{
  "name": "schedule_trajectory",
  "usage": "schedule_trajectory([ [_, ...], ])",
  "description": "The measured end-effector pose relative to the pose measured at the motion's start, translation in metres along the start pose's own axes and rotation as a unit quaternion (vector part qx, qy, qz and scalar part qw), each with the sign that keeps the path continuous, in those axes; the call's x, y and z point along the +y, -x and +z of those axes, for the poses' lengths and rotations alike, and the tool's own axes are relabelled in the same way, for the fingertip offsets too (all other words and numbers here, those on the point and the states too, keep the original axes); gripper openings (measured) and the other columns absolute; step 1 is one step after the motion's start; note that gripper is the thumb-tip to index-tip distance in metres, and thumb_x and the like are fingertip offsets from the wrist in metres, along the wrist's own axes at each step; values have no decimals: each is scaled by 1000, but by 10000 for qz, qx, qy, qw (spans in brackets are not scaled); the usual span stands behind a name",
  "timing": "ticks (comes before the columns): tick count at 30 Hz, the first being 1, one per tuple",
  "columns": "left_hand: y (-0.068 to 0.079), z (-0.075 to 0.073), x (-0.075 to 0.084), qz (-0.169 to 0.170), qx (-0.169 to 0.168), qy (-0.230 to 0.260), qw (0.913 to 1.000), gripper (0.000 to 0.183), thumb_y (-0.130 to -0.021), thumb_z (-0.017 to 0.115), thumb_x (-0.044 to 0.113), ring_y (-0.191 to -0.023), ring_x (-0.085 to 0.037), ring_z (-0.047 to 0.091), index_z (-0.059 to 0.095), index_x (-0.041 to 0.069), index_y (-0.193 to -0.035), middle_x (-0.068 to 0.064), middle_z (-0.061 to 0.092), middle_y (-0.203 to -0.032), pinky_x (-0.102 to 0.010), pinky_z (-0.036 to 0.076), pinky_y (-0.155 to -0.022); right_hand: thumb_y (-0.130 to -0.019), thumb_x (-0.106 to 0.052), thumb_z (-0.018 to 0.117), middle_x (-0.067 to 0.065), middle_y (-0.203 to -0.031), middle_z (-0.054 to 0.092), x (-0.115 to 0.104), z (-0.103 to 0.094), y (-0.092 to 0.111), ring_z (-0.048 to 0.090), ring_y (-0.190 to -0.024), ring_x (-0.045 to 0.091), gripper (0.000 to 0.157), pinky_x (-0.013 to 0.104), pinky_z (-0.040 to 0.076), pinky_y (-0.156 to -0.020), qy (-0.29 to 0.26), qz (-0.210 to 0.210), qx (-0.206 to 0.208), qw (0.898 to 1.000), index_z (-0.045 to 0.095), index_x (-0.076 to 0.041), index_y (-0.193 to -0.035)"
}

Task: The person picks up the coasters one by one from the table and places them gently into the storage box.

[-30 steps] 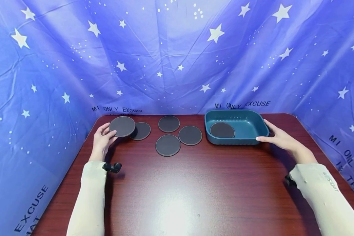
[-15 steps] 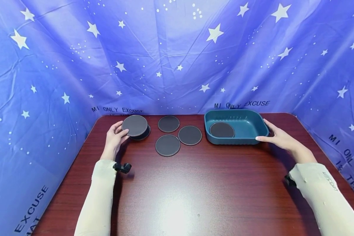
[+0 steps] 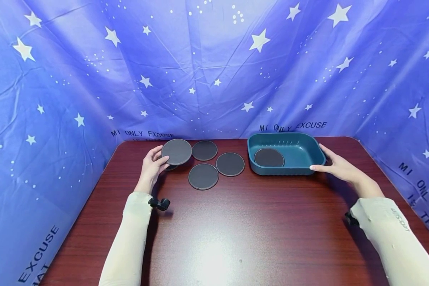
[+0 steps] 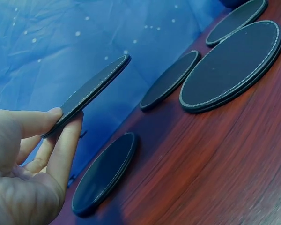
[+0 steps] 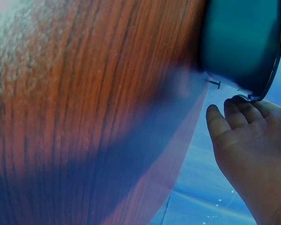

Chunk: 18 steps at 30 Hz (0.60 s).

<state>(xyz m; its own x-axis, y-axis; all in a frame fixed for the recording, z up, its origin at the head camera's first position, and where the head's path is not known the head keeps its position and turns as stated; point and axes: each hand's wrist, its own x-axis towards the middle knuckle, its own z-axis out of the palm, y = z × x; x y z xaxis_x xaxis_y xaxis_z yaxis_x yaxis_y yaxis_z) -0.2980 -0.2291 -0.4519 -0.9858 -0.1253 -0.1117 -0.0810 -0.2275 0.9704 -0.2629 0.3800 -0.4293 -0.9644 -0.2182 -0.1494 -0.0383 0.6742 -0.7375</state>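
Left hand has drifted rightward since half a second ago, taking the held disc along, while the right hand and the teal bin look like they haven't budged. From where I'm standing, that left pinch is pretty skimpy: thumb on top, fingers underneath, only catching the nearest edge, so most of the disc sticks out past the fingertips. If it loosens, I'd bet the disc tips and drops onto the lower disc lying below it. Three more sit off to that hand's right, between it and the bin; carry this one too low and it'd probably clip the back disc, or knock the front disc into the side disc just beside it. Right hand's part-way spread, thumb on the bin's near corner, fingers round the end, so I'd say it's got hold. Shove leftward too hard there and the bin could skid, maybe sliding the inside disc too.
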Motion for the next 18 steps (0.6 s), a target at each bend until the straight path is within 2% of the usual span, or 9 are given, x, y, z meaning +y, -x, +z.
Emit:
schedule_trajectory([
  [12, 2, 27, -6, -2, -284, -5, 9996, 61, -94, 56, -11, -81, -1, 65, 36, 2, -150, 3, 56, -116, -17, 60, -69, -96, -28, 65, 34, -162, 9, 2, 0, 0, 27, -141, 55, 99, 73, 25, -112, -28, 4, 1, 10000, -10, -9, -159],
  [18, 3, 43, -11, -88, -495, -5, 9987, 62, -94, 56, -11, -82, -1, 65, 35, 3, -151, -4, 55, -126, -17, 60, -70, -96, -28, 65, 34, -162, 9, 0, 1, 0, 27, -141, 55, 100, 73, 25, -112, -48, -17, 14, 10000, -9, -8, -159],
])
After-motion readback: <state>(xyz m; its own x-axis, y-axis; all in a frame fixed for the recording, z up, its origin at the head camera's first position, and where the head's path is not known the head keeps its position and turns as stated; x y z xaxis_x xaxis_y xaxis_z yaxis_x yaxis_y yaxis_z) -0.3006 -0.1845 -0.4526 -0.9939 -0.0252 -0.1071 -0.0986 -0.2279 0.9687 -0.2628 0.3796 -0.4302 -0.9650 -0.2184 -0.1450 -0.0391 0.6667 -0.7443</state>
